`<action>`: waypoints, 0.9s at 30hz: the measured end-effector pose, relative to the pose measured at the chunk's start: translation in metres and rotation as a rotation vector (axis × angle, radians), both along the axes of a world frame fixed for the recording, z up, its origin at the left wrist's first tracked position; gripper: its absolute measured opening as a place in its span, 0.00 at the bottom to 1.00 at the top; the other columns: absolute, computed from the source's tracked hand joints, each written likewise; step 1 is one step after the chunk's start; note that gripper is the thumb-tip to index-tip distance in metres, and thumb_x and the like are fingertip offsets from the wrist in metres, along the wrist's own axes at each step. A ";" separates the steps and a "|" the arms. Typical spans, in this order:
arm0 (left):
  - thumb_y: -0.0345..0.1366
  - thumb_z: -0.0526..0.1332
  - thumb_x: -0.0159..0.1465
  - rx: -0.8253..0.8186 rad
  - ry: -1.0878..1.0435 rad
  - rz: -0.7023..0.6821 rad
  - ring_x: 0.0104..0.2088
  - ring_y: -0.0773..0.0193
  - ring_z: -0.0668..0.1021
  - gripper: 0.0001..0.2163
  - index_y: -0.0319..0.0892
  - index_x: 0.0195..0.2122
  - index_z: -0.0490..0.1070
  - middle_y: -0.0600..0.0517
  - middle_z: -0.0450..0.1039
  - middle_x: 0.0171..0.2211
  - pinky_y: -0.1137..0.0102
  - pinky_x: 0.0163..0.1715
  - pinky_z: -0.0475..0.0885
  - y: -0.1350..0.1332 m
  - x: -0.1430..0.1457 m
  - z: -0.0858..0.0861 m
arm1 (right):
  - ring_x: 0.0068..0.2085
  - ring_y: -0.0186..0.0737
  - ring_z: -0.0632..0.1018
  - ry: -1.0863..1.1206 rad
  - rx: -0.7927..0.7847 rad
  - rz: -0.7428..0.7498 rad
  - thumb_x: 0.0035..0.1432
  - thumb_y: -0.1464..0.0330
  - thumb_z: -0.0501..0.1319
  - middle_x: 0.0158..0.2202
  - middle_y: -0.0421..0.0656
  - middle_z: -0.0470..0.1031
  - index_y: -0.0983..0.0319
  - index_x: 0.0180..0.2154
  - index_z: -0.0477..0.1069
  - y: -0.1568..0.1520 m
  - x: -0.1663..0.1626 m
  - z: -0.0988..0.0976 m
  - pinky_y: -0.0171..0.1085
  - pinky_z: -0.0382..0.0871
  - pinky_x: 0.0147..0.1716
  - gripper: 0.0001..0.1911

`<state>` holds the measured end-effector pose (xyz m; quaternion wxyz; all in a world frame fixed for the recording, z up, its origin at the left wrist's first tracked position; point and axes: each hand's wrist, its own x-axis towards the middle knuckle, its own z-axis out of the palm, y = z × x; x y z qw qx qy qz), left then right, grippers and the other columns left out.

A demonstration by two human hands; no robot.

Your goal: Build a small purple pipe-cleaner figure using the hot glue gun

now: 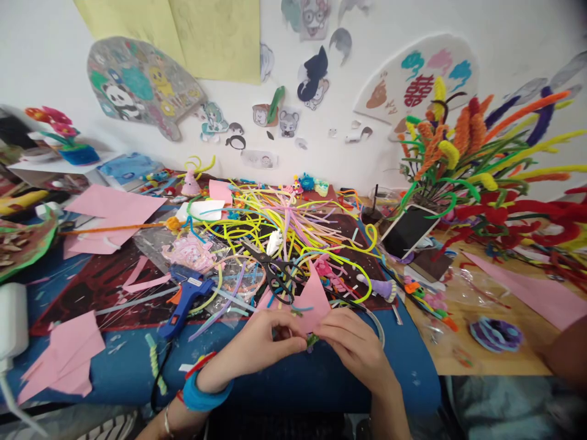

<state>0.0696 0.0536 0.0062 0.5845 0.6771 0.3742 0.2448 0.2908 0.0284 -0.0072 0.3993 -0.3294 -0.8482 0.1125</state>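
My left hand and my right hand meet at the front edge of the table, fingers pinched together. Between their fingertips is a small green and purple piece, mostly hidden by the fingers, so its kind is unclear. Just behind the hands lies a pointed sheet of pink paper. Black-handled scissors rest on the pile beyond it. To the left is a blue glue gun, its cord running down over the table edge.
Loose yellow and pink pipe cleaners heap up at the middle. Pink paper scraps lie at left, near a white charger. A pot of colourful pipe-cleaner stems stands at right. Another person's arm shows at the right edge.
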 end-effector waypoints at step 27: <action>0.43 0.71 0.55 -0.487 -0.436 0.092 0.19 0.68 0.75 0.14 0.37 0.27 0.73 0.53 0.73 0.18 0.75 0.21 0.70 -0.008 -0.003 0.012 | 0.37 0.40 0.79 0.345 -0.038 -0.199 0.62 0.73 0.64 0.34 0.42 0.79 0.59 0.37 0.76 -0.013 -0.049 0.025 0.39 0.75 0.40 0.04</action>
